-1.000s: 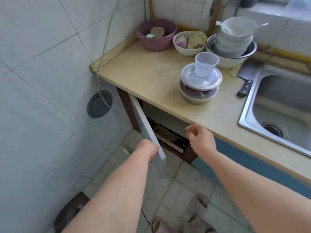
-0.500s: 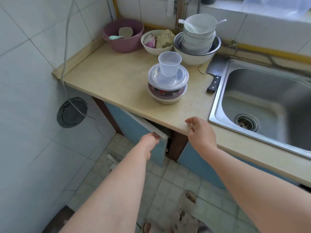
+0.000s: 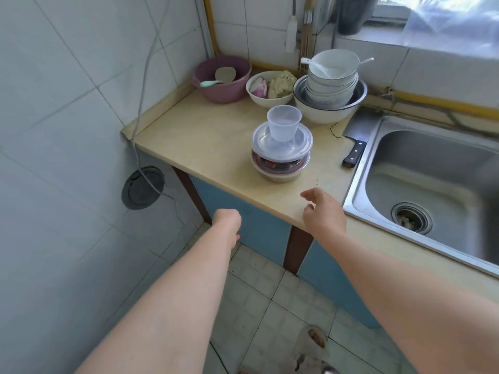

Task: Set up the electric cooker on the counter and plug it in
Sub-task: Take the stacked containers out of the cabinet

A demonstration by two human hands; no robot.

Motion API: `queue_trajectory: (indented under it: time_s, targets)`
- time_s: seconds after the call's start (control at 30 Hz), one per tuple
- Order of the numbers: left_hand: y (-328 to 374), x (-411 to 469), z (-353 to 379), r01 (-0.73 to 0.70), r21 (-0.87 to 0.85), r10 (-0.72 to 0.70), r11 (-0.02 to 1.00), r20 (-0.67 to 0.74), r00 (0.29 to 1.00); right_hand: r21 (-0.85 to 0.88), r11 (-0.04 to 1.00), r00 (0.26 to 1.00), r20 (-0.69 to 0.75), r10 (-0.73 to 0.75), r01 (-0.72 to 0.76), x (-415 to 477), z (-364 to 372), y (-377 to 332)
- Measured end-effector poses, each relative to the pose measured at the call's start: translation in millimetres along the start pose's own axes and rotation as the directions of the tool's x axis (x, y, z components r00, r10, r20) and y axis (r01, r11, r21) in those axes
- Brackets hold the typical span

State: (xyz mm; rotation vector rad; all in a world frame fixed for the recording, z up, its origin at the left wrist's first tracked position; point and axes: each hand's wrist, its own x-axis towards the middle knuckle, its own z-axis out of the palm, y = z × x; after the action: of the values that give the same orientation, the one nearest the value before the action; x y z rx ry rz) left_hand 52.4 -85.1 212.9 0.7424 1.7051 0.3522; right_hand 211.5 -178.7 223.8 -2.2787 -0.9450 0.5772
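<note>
Two hands mid-frame, my right hand [image 3: 322, 211] loosely open, empty, above counter [image 3: 205, 141] edge, my left hand [image 3: 228, 220] against cabinet door [image 3: 259, 233], fingers hidden

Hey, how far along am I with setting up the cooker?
Nothing looks done: no cooker is in view. The left hand is against the shut blue cabinet door; the right hand hovers open above the edge of the counter. Fetching, placing and plugging in remain.
</note>
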Motion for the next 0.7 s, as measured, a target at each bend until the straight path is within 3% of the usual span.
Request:
queue_trajectory:
  time_s: [0.1,0.3,0.53,0.7]
  targets:
    - [22,-12,-8,-0.091,-0.077,0.087,0.993,-0.054,0.995,0.078,0.996,0.999,-0.006,0.036,-0.036,11,-13,-11]
    - [69,-42,-1,-0.235,-0.063,0.231,0.970,-0.071,0.970,0.212,0.968,0.991,0.014,0.130,-0.130,46,-48,-25]
    - [108,-77,20,-0.251,-0.070,0.253,0.965,0.023,0.967,0.446,0.832,0.941,0.230,0.250,-0.330,76,-73,-45]
    - [130,-80,30,-0.274,-0.042,0.277,0.961,0.095,0.956,0.563,0.703,0.881,0.428,0.201,-0.433,91,-80,-61]
